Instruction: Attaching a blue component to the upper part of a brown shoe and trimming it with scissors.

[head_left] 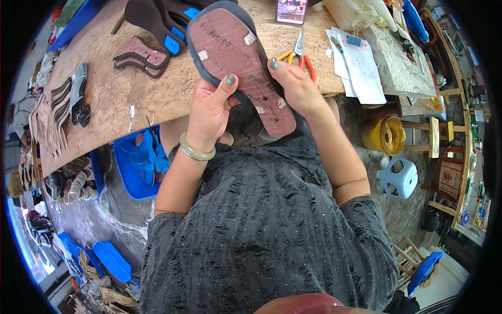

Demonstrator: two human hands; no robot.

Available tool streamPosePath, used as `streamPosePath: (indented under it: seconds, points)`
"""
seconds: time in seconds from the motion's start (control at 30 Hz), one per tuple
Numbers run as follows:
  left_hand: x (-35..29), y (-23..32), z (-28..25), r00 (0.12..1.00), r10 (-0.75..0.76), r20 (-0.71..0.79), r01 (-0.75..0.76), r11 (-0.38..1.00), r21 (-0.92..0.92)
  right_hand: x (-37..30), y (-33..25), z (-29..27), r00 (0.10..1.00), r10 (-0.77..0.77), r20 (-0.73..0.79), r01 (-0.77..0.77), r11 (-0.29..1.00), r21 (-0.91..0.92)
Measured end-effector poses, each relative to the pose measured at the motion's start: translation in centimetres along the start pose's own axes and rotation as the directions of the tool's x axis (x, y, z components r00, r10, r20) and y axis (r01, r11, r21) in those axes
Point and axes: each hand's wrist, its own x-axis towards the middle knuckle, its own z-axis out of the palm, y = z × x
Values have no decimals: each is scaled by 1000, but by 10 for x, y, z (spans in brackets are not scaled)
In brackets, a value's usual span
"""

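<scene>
Both hands hold a shoe sole [222,44] over the front edge of the wooden worktable, tilted with its wide end far and left. Its face is reddish-brown with dark writing and small pale patches, and a dark layer shows round the edge. My left hand [212,107] grips the left side, thumb on the face. My right hand [299,90] clasps the right edge, thumb up and fingers hidden behind. Just right of the sole lie scissors [298,46] with yellow and orange handles. Dark sole pieces with blue patches [149,20] and smaller brown pieces [140,56] rest to the left.
A phone [291,11] and clipped papers [368,76] lie toward the back and right. Pale strips [49,120] sit on the table's left. Below are a blue bin [137,189] with blue scraps, a yellow bucket [372,137] and a light-blue stool [401,178].
</scene>
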Motion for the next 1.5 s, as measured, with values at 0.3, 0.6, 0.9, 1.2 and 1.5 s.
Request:
streamPosePath:
  seconds: [0.3,0.6,0.9,1.2,1.5]
  points:
    - [4,3,-15,995,-93,-29,96,982,163,-6,18,7,978,-61,198,92,985,-149]
    - [1,2,-26,989,-117,88,97,974,202,11,16,18,998,-61,7,61,974,-219]
    - [-6,-6,-12,994,29,-108,-23,998,52,1,28,32,970,227,92,-244,872,425]
    - [-4,-9,-17,990,27,-141,-30,999,-17,-22,26,8,887,268,376,-349,922,167]
    - [-6,6,-5,971,83,-223,-66,994,83,-21,8,11,979,154,133,-162,985,53]
